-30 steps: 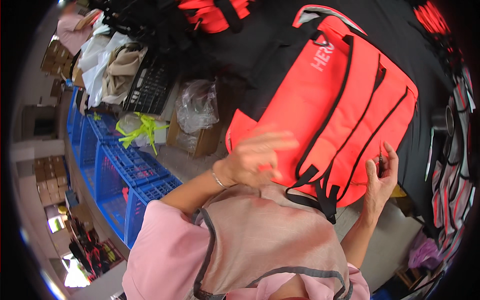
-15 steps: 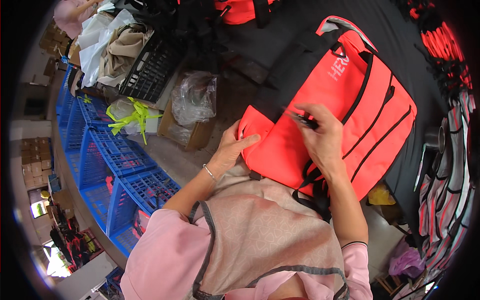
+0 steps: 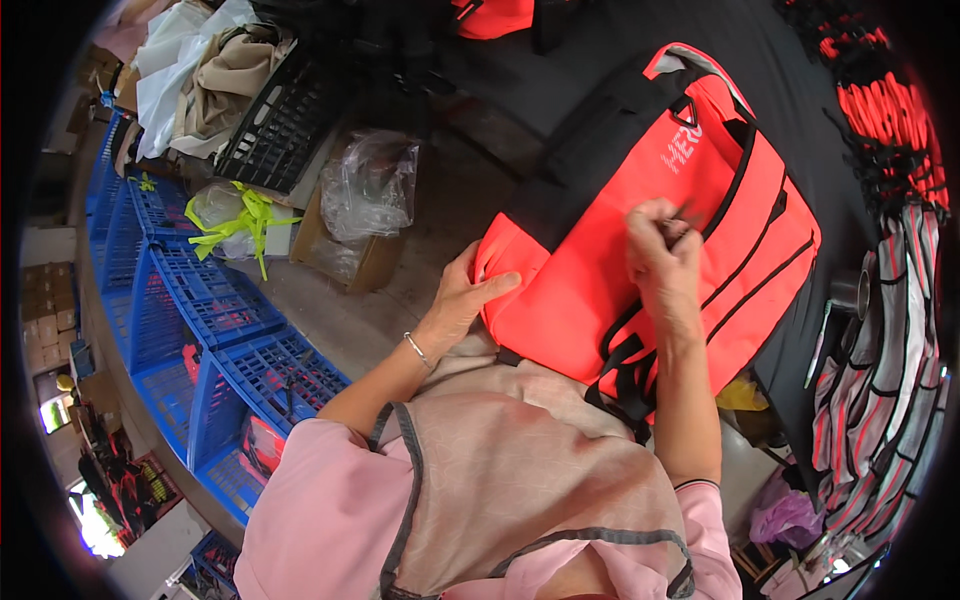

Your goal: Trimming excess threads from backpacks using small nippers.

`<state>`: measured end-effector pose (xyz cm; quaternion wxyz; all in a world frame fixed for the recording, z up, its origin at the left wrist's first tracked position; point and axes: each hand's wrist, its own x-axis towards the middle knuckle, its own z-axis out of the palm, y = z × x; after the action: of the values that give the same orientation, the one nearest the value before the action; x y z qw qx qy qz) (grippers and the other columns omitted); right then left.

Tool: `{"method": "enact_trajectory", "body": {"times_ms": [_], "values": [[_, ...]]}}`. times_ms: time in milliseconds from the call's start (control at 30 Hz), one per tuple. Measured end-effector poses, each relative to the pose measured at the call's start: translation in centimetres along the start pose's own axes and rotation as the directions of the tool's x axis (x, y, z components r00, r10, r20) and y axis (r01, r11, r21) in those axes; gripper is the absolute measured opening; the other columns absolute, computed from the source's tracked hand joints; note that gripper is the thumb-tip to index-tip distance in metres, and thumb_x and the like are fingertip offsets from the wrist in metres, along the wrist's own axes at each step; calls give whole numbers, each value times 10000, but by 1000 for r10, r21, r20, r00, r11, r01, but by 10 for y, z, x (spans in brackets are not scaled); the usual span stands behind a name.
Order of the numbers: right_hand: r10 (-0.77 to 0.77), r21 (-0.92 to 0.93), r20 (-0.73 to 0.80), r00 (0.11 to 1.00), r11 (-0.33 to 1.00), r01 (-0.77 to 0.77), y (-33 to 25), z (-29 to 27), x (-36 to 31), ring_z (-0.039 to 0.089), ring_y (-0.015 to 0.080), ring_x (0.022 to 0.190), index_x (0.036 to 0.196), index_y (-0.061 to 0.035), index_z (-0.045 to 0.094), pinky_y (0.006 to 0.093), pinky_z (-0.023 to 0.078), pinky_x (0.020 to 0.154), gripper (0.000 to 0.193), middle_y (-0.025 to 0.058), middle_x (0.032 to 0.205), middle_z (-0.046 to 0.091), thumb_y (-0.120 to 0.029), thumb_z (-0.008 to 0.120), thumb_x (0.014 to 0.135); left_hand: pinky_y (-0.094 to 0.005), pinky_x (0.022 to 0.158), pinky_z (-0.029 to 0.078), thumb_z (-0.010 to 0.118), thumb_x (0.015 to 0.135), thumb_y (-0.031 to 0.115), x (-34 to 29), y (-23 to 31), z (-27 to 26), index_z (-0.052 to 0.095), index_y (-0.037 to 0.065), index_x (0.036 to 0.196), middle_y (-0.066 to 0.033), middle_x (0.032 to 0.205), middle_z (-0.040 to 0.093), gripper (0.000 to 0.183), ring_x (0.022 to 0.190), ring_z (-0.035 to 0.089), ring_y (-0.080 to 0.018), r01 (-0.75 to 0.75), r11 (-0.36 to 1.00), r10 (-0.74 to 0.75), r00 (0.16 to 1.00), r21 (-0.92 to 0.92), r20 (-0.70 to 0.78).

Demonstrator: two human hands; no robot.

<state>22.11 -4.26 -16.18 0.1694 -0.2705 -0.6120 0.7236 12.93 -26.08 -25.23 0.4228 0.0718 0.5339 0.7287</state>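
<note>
A bright red-orange backpack (image 3: 590,290) with black panels and black zips lies across my lap and the black-covered table. At its lower left corner, my left hand (image 3: 467,297) pinches the red fabric, thumb on top and the other fingers partly hidden behind the edge. Above the middle of the bag, beside the curved black zip, my right hand (image 3: 664,250) is closed around a small dark tool (image 3: 684,212) with a thin tip. Its exact kind is blurred and mostly covered by the fingers. Black straps (image 3: 625,375) hang in a bundle below my right wrist.
Blue plastic crates (image 3: 215,300) line the left side. Near them are a cardboard box with clear plastic bags (image 3: 370,185), yellow-green ribbon (image 3: 240,225) and a black basket (image 3: 258,130) of cloth. Striped grey-and-red pieces (image 3: 880,370) and a metal cup (image 3: 850,292) are at the right.
My right hand has moved right with the small dark tool, from near the black panel toward the curved zip. The left hand keeps its hold on the backpack corner. The view has shifted slightly.
</note>
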Motion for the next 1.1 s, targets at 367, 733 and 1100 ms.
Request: {"method": "enact_trajectory", "body": {"times_ms": [367,733,1100], "values": [[-244,-363,-67,967,909,204,52,-17,-5,425,44,631,747,-9,514,229,377,561,220,-29,688,481,-20,671,900,-348,1066,416,704,883,296,41,-4,-33,355,-28,1450,-118,1377,530,741,1260,517,-196,314,922,-214,900,-225,381],[-309,-480,-78,948,845,236,70,-19,3,459,78,629,778,18,552,233,402,579,154,19,723,493,34,692,841,-342,832,547,792,758,128,12,18,27,528,4,1260,-199,1047,694,581,895,704,-281,-281,717,357,934,639,10],[-241,-207,-53,969,952,226,64,-23,-2,411,42,671,757,-23,467,181,375,625,210,-41,736,465,107,566,889,-320,1021,453,744,787,-54,17,14,17,368,28,1408,-137,1280,548,731,1183,539,-193,-165,966,133,977,-198,-169]]}}
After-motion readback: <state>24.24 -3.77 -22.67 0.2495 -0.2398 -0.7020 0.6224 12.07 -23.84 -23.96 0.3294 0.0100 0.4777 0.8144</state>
